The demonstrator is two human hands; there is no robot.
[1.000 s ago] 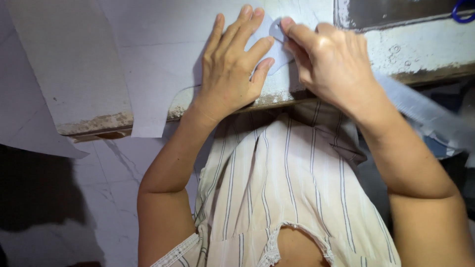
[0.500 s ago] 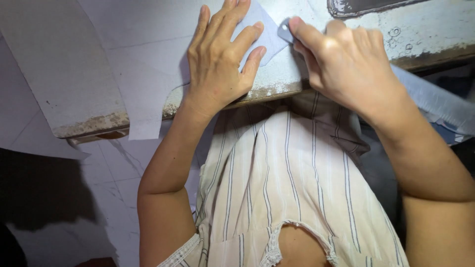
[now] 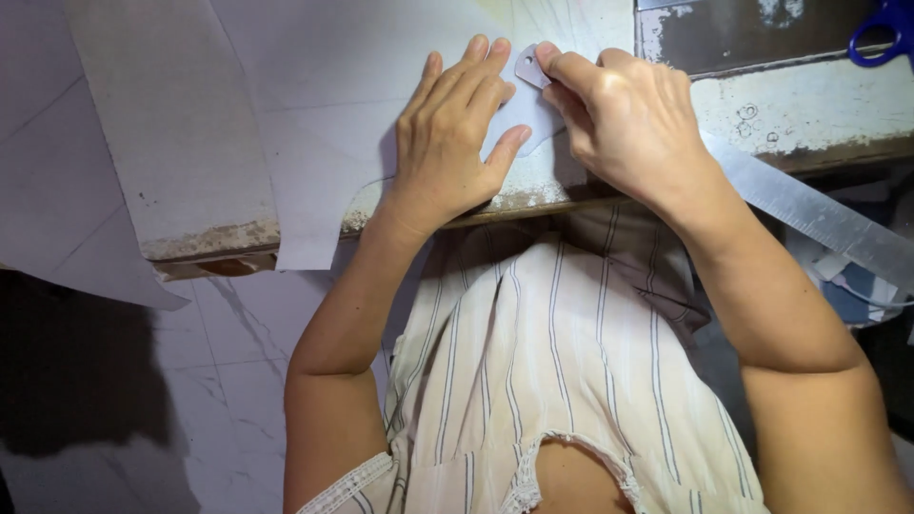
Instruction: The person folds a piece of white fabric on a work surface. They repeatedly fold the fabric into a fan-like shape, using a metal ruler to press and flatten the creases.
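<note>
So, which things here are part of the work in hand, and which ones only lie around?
In use:
- left hand, flat on the paper sheet
- right hand, pinching the small curved template

Lying about:
- metal ruler, at the table edge
- blue scissors, top right corner
- grey cardboard strip, left

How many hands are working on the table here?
2. The left hand lies flat on a small grey curved template; the right hand pinches that template's top end. Both belong to the same person; no others show.

No packages, labels, signs, screens visible.
</note>
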